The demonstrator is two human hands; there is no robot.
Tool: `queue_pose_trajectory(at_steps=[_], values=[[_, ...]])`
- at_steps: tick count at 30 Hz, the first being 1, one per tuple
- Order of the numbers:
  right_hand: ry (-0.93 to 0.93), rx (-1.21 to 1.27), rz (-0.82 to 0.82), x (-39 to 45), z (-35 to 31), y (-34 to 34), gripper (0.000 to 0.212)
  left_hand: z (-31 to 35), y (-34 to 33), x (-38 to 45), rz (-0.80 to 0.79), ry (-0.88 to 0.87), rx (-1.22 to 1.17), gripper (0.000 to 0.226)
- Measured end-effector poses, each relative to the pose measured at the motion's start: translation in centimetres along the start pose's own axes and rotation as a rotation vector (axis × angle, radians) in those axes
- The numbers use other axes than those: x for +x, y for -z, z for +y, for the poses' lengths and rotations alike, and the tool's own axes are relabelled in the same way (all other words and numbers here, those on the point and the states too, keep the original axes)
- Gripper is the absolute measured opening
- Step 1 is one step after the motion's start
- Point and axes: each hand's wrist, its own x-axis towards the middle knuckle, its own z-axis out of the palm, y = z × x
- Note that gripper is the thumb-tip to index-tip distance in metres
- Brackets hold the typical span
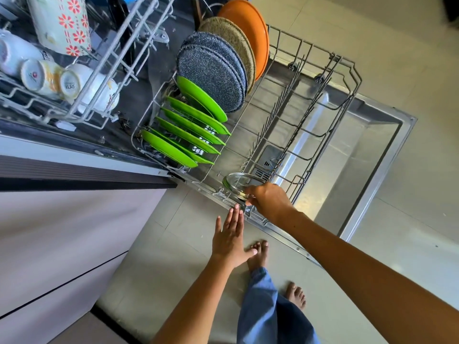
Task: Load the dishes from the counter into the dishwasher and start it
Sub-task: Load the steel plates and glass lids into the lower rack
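The lower rack (330, 78) of the dishwasher is pulled out over the open door (367, 155), and everything here is easiest placed against that rack. At its near corner the right hand (269, 199) has its grip clamped on the rim of a clear glass bowl (237, 182), fingers curled over the edge; the bowl sits tilted among the wires just inside the rack's near edge. The left hand (229, 238) hovers just outside that same corner, over the floor, its grip apart with fingers flat and spread, fingertips close to the door's edge but holding nothing.

Along the rack's left side stands a row of green plates (191, 127), on edge and leaning. Farther along the same side come the dark speckled plates (211, 80), then a tan speckled plate (231, 38), then an orange plate (250, 28) at the far end. The right half of the rack is bare tines.

Above and to the left of the lower rack, the upper rack (104, 78) carries white cups (42, 75) lying on their sides and a tall flowered container (62, 23). Bare feet stand on the tiled floor below the rack's near corner.
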Motion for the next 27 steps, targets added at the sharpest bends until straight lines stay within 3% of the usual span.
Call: queue_pose_trajectory(at_steps=[7,19,27], values=[[0.006,-0.025,0.050,0.3,0.6,0.7,0.022,0.0,-0.2,0.0,0.005,0.000,0.002,0.108],[0.113,-0.095,-0.030,-1.3,1.0,1.0,0.025,0.0,-0.1,-0.1,0.020,0.005,-0.022,0.108],[0.037,-0.008,0.046,-0.2,0.4,0.3,0.021,0.1,-0.1,0.0,0.004,0.012,-0.009,0.109]])
